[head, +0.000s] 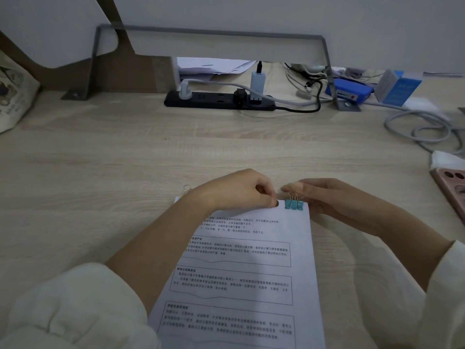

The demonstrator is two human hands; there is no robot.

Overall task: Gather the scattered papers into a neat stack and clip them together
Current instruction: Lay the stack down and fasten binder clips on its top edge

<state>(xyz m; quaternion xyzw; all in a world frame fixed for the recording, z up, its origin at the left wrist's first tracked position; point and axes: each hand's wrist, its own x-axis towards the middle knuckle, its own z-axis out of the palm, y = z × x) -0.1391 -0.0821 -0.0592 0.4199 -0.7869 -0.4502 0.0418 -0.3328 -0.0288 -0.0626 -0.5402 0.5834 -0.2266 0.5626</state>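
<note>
A person's left hand [241, 191] pinches the far edge of a stack of printed papers [241, 273] lying on a pale wood tabletop [100, 159]. Its fingers [270, 200] are curled onto the sheets just left of a teal binder clip [294, 204], which is clamped on the stack's far right corner. The right hand [337, 200] reaches in from the right, fingertips [292, 188] at the clip's upright wire handles; whether they grip the handles cannot be told. The wire loop of a second clip [187, 189] shows at the stack's far left corner, behind the left wrist. Farther back lies a black power strip [216, 103]. At the right edge are a coiled grey cable [425, 127] and a pink phone [450, 190].
</note>
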